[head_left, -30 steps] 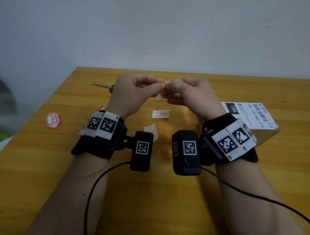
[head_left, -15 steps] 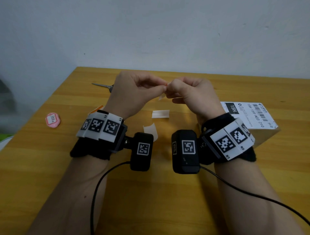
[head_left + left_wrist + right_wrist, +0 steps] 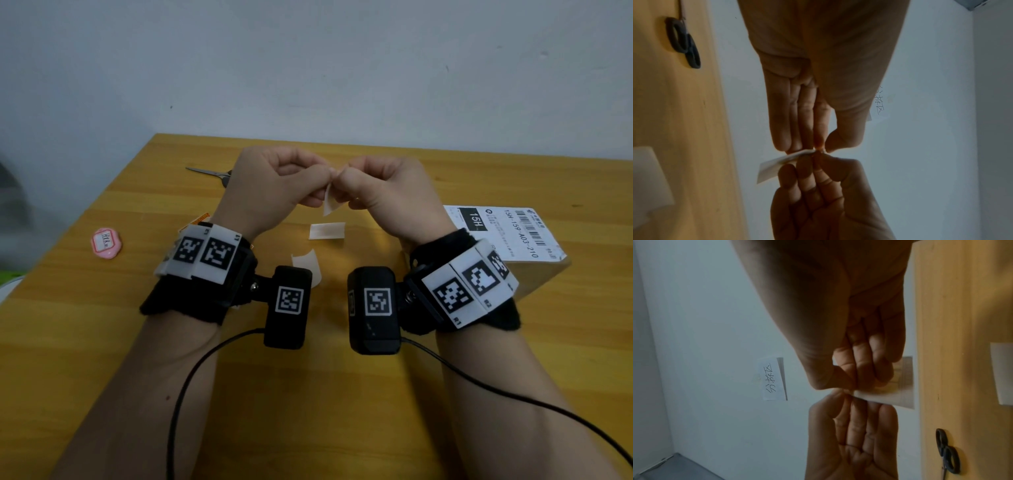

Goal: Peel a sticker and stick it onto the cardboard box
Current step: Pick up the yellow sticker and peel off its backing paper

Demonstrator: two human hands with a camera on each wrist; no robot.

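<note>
Both hands are raised over the middle of the wooden table with their fingertips meeting. My left hand (image 3: 323, 174) and my right hand (image 3: 341, 175) each pinch the top of one small white sticker slip (image 3: 329, 201), which hangs down between them. The left wrist view shows the slip (image 3: 777, 167) jutting left from the pinch, the left hand (image 3: 819, 148) above it. In the right wrist view the slip (image 3: 898, 386) sticks out right of the right hand (image 3: 851, 388). The cardboard box (image 3: 537, 274) with a shipping label (image 3: 507, 233) lies on the table beside my right wrist.
Two white paper pieces (image 3: 327, 230) (image 3: 306, 262) lie on the table under the hands. Scissors (image 3: 212, 173) rest at the back left, a pink sticker (image 3: 106, 242) at the far left, an orange scrap (image 3: 200, 219) by the left wrist. A handwritten note (image 3: 772, 378) is on the wall.
The hands stay pinched together in nearly the same spot. The white slip now hangs a little further below the fingertips than before.
</note>
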